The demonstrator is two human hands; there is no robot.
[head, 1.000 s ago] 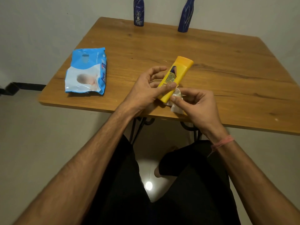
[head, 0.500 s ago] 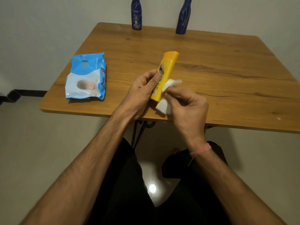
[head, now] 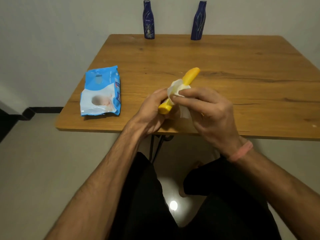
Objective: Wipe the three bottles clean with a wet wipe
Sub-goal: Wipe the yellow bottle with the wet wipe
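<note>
Yellow bottle [head: 190, 76] tilted above table [head: 225, 66]: left hand [head: 152, 110] curls round its lower end; right hand [head: 209, 108] fingers pinch wipe [head: 174, 89] round its middle.

Dim, warm indoor light, yellowish overall. Bright round glare spot on the glossy pale floor [head: 173, 205] at 6 o'clock, reflecting a lamp somewhere overhead. Soft sheen across the brown wooden tabletop [head: 225, 63] towards 1 o'clock. Faint dark shadow under the near edge of the crumpled blue-and-white plastic wipe pack [head: 100, 92] at 9 o'clock. Muddy, near-black blocks at 5 and 7 o'clock, detail lost. Slight softness and compression smear throughout; blurred patch on the pack's printed picture. Wide-angle bending at the rim: the two dark blue bottles [head: 148, 19] at 12 o'clock leaning apart, table edges splayed. Forearms stretched large towards the bottom corners.
</note>
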